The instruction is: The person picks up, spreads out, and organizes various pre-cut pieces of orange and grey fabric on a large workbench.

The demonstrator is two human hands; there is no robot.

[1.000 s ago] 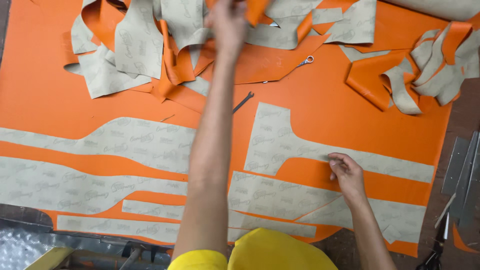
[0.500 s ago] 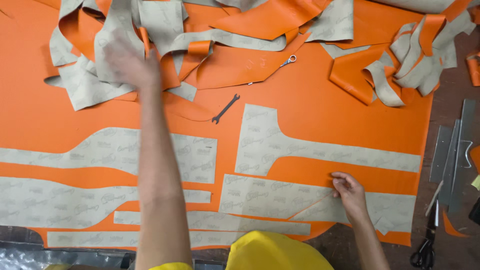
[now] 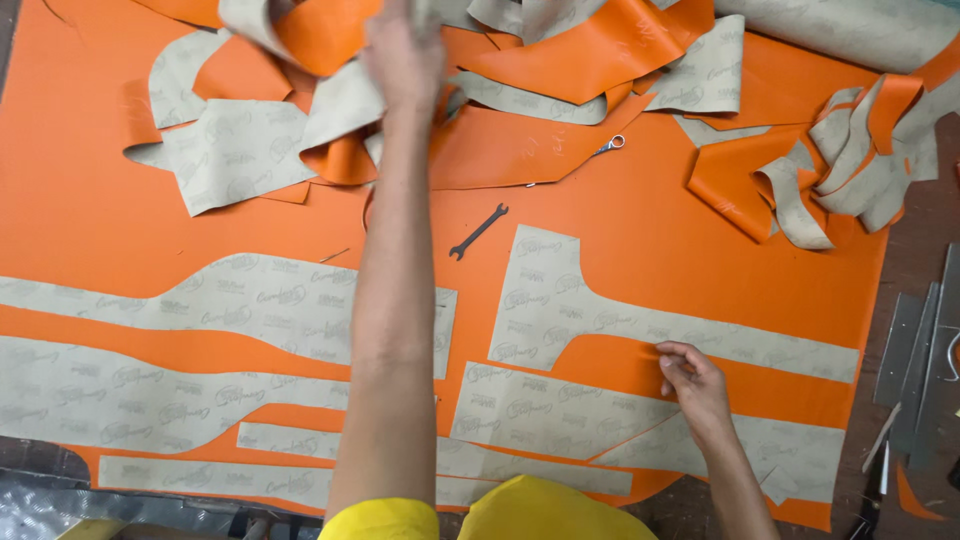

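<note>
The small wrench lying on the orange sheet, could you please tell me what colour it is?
The wrench is dark grey to black, seen in the head view.

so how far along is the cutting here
Done: beige pieces lie flat on the orange sheet, and offcuts are heaped at the far edge. In hand: the left hand is in the offcuts, the right hand on a piece's edge. Left: the heap isn't cleared.

My left hand (image 3: 403,50) is buried among the heaped offcuts (image 3: 330,110), which crowd it on both sides. Below it the orange sheet (image 3: 640,230) lies flat and passable, save a small spanner (image 3: 478,231). Right of my right hand (image 3: 692,385), metal strips (image 3: 915,350) block the edge.
</note>
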